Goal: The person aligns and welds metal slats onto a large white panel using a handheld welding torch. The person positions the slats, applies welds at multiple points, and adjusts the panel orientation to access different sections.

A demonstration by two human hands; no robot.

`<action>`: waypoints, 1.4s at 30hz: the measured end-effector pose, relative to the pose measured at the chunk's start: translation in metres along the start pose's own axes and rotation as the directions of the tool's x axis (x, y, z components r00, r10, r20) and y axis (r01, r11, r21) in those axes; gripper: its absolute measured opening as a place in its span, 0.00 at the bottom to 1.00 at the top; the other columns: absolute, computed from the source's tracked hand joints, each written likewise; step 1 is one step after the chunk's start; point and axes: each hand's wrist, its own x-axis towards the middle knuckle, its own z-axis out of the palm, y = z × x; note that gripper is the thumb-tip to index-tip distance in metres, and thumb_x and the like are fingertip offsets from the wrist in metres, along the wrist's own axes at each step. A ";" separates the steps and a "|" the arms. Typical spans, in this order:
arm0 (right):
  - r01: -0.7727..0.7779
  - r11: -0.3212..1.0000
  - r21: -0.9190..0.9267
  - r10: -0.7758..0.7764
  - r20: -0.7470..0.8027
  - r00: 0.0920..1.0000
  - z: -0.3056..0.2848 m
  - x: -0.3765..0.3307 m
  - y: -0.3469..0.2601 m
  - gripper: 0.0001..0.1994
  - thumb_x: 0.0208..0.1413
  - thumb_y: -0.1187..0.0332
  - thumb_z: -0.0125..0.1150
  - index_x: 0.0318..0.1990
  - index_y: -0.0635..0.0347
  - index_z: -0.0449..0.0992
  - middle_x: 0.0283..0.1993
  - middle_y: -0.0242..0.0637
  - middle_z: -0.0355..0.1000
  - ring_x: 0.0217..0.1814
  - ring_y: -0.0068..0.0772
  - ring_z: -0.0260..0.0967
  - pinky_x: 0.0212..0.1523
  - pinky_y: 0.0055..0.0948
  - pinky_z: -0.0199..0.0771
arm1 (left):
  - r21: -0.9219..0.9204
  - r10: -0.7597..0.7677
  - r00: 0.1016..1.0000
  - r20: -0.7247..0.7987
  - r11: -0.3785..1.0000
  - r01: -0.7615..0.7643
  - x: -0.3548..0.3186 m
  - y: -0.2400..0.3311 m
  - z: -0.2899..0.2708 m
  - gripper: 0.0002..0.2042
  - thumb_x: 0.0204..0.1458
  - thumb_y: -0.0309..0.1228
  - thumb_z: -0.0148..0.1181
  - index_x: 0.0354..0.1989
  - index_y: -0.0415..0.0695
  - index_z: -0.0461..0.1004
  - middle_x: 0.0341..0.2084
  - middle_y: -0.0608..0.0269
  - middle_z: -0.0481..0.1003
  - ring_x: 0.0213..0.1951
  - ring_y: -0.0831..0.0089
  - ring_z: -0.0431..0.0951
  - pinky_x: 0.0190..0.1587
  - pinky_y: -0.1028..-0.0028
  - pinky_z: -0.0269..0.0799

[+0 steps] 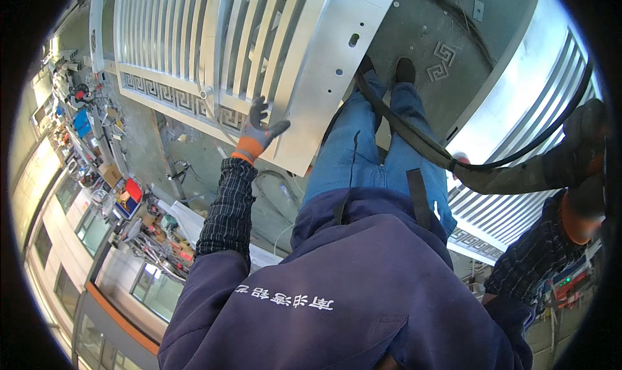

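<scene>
My left hand (258, 131), in a grey glove with an orange cuff, is open with its fingers apart. It hovers at the near edge of a silver metal panel (304, 72) with slats and a fretwork border. At the far right, my right hand (586, 198) wears a dark glove with an orange cuff. It closes on a thick black sleeved cable (414, 135), which loops down past my legs; the rim of the view hides part of the fingers.
A second slatted metal panel (499, 156) lies to my right. Fretwork pieces (440, 60) and cables (447, 4) rest on the grey floor beyond my feet. Tools and clutter (133, 195) line the left side. A red machine (570, 291) stands at the lower right.
</scene>
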 end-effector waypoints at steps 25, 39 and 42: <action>-0.077 0.957 0.280 0.063 0.058 0.996 -0.045 -0.017 0.022 0.14 0.68 0.54 0.54 0.34 0.52 0.69 0.21 0.27 0.61 0.16 0.19 0.59 0.14 0.17 0.58 | -0.035 0.141 0.952 -0.271 0.987 -0.157 0.058 0.025 0.063 0.52 0.44 0.43 0.79 0.73 0.39 0.51 0.64 0.42 0.64 0.65 0.53 0.67 0.66 0.59 0.65; 0.082 0.980 -0.179 -0.102 -0.108 0.989 0.068 0.011 -0.061 0.21 0.69 0.48 0.50 0.46 0.60 0.72 0.22 0.30 0.68 0.14 0.22 0.64 0.15 0.22 0.64 | 0.064 0.089 0.968 -0.234 0.995 -0.076 0.091 0.092 0.051 0.37 0.52 0.50 0.66 0.64 0.37 0.67 0.59 0.36 0.70 0.59 0.41 0.72 0.61 0.56 0.70; 0.111 0.987 -0.119 -0.121 -0.081 0.989 0.067 0.018 -0.046 0.20 0.70 0.49 0.50 0.47 0.60 0.72 0.22 0.28 0.65 0.14 0.20 0.60 0.15 0.21 0.59 | 0.082 0.077 0.983 -0.165 0.995 -0.064 0.097 0.088 0.043 0.38 0.52 0.51 0.66 0.66 0.38 0.65 0.60 0.37 0.69 0.59 0.43 0.72 0.61 0.56 0.69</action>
